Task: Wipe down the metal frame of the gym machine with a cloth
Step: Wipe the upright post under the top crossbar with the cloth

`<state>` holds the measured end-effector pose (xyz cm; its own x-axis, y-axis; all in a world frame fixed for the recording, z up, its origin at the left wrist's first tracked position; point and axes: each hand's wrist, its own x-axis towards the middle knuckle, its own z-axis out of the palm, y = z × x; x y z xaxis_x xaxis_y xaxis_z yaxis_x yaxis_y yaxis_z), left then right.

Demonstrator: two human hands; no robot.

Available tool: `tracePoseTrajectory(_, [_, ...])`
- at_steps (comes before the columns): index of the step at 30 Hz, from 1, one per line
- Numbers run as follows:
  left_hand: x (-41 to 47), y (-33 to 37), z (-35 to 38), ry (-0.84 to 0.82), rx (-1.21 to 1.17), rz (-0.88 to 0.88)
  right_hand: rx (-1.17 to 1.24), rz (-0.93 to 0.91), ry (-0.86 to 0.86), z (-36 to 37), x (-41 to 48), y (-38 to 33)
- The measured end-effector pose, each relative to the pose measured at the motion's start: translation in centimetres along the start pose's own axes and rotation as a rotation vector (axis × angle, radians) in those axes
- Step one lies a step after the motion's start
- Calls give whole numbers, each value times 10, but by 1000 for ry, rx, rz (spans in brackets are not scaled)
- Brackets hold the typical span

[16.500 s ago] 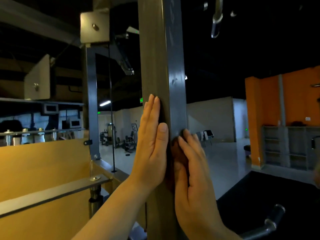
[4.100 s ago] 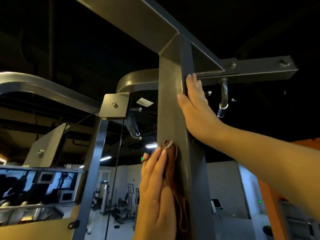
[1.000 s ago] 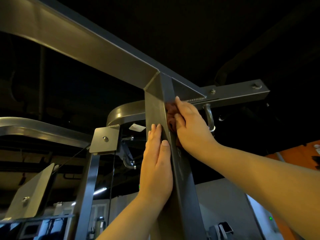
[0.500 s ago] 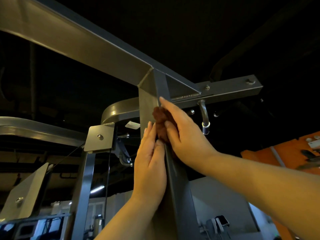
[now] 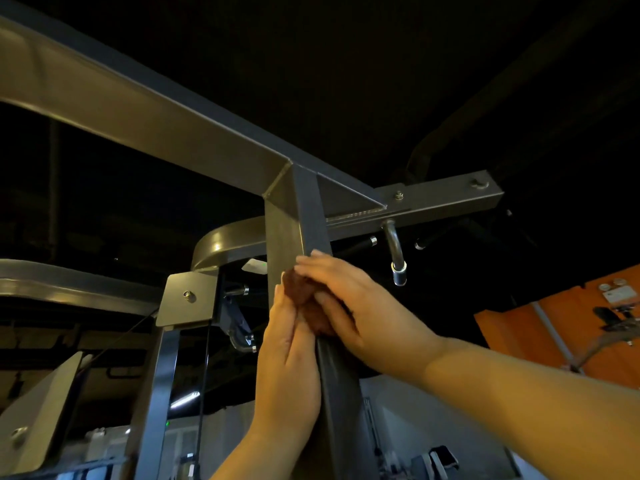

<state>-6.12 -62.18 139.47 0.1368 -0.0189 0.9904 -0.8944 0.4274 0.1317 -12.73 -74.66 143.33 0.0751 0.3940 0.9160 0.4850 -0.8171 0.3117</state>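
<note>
Overhead, the left hand (image 5: 287, 368) is laid flat, fingers straight, against the left face of the metal frame's upright post (image 5: 294, 216), fingertips (image 5: 278, 293) touching the brown cloth (image 5: 302, 292). The cloth is bunched on the post's front edge just below the welded joint (image 5: 277, 184) and is gripped between thumb and fingers of the right hand (image 5: 360, 310).

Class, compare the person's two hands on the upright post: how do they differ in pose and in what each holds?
The left hand lies flat, fingers straight, against the left face of the upright post; the right hand curls round the brown cloth. The left hand reaches up from below; the right hand comes in from the right and sits higher. Both rest on the same post.
</note>
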Motion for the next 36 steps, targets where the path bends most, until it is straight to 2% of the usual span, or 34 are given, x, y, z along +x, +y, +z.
tracePoseTrajectory(6, [1, -1, 2, 77, 120, -41, 120, 222, 182, 2, 33, 0])
tracePoseTrajectory(8, [1, -2, 2, 62, 118, -33, 123, 207, 159, 4, 27, -2])
tracePoseTrajectory(12, [0, -4, 0, 54, 137, -17, 45, 104, 8, -5, 7, 7])
tracePoseTrajectory(15, [-2, 0, 1, 52, 142, -21, -9, 130, 48, -14, 22, 14])
tracePoseTrajectory(19, [-3, 2, 1, 43, 147, -40, 22, 275, 147, -13, 60, 21])
tracePoseTrajectory(21, [-3, 3, 1, 41, 126, -42, 50, 260, 166, -4, 56, 18])
tracePoseTrajectory(24, [-3, 2, 0, 28, 144, -22, 70, 156, 103, 3, 24, 7])
tracePoseTrajectory(27, [-3, -1, -2, 24, 118, -23, -23, 108, 27, -7, 15, 14])
tracePoseTrajectory(29, [-3, -1, -2, 25, 97, -26, -70, 127, 73, -11, 25, 18])
tracePoseTrajectory(32, [-5, 1, -1, 39, 113, -23, -5, 202, 169, 1, 30, 8])
tracePoseTrajectory(36, [-16, -1, -1, 23, 142, -19, 15, 107, 103, 8, 4, -3])
